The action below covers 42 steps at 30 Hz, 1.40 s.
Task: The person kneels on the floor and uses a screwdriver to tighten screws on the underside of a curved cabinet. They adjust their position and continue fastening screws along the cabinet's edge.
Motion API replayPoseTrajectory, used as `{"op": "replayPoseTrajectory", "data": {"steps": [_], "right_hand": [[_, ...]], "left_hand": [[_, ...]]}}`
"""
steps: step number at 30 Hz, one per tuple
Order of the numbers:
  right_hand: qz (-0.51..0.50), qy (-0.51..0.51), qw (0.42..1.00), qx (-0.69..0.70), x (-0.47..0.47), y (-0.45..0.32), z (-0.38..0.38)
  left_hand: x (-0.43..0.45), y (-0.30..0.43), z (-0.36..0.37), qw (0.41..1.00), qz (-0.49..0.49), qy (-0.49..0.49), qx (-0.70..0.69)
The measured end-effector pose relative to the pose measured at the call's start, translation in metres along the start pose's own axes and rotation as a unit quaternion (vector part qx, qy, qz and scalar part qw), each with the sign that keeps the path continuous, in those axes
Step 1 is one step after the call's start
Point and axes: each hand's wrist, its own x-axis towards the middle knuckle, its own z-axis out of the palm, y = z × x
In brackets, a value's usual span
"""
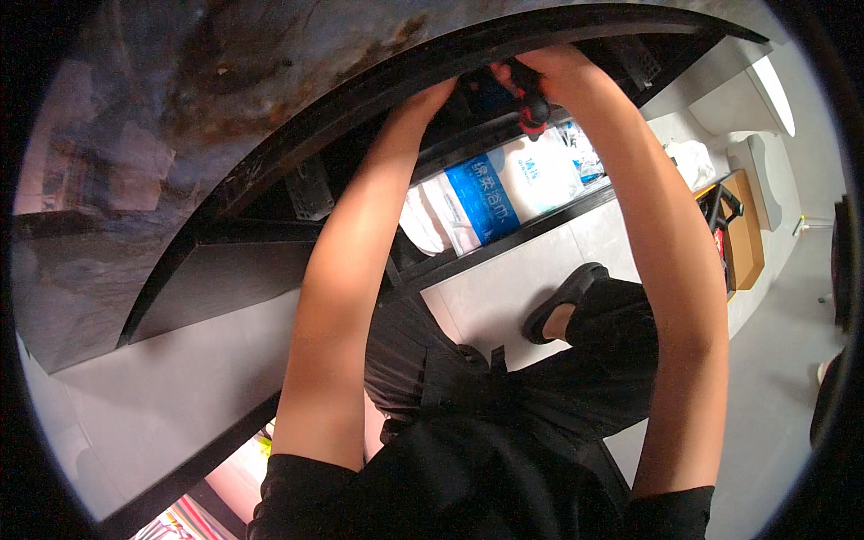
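Both my arms reach in under the dark marble-look countertop (270, 88). My right hand (530, 67) grips a hand tool with a black and red handle (532, 115), whose rounded end points down toward me. The tool's far end is lost in the dark. Only the wrist side of my left hand (442, 91) shows; its fingers are hidden in shadow beneath the counter's edge. Below my hands an open black drawer (540, 219) holds a clear plastic pack of white cloth (540, 169) with a blue printed band. Other white packaging (584, 162) lies at its right end.
Perforated metal brackets (310, 189) sit beneath the counter. On the right, an open cardboard box (746, 233) holds black and red tools, near a white bathroom fixture (739, 101). My black shoe (560, 300) rests on the pale tiled floor. Striped items (182, 520) show at lower left.
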Motion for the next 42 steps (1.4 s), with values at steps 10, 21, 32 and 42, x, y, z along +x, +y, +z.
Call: {"op": "replayPoseTrajectory", "data": {"steps": [10,21,32,42], "right_hand": [[0.128,-0.119,0.983,0.063,-0.046,-0.022,-0.026],[0.165,-0.170,0.956,-0.175,-0.155,-0.044,-0.128],[0.236,0.451,0.854,0.109,-0.327,0.313,-0.326],[0.290,0.498,0.803,0.151,-0.252,0.449,-0.311]], "left_hand": [[0.007,-0.027,0.018,0.990,-0.110,0.057,-0.075],[0.045,-0.085,0.017,0.974,-0.071,0.003,-0.216],[-0.005,-0.006,-0.007,0.990,-0.018,-0.005,-0.141],[-0.008,-0.034,-0.034,0.996,-0.036,0.007,-0.086]]}}
